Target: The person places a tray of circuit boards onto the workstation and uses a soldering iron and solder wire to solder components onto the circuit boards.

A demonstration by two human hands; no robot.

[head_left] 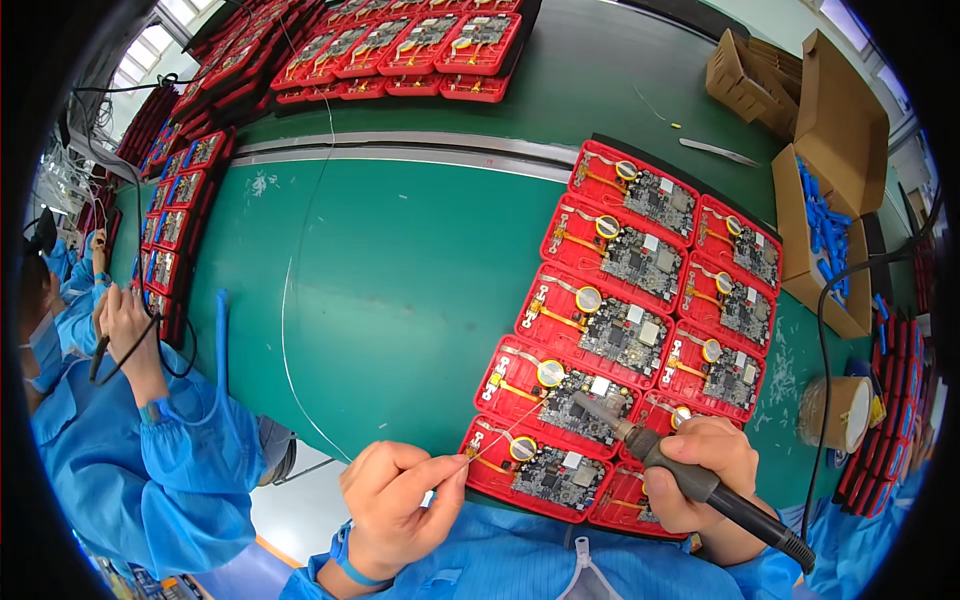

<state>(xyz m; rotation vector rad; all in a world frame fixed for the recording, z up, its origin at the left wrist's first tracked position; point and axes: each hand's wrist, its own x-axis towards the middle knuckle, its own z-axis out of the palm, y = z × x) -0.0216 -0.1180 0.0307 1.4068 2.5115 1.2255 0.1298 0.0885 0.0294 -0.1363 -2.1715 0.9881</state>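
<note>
Left hand (405, 500) pinches a thin wire (510, 430); right hand (705, 475) grips a soldering iron (735, 510), its tip over a circuit board (575, 415) in a red case (515, 360) on the table (380, 300). Soldering seems underway; next probably calls for steady wire-to-tip contact.

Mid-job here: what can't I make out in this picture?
Head view:
Soldering iron tip touching circuit board or not: too small.
Far end of thin wire in left hand: too fine to trace.
One red case: partly hidden by right hand.
Cardboard box's bottom: covered by blue parts.
</note>
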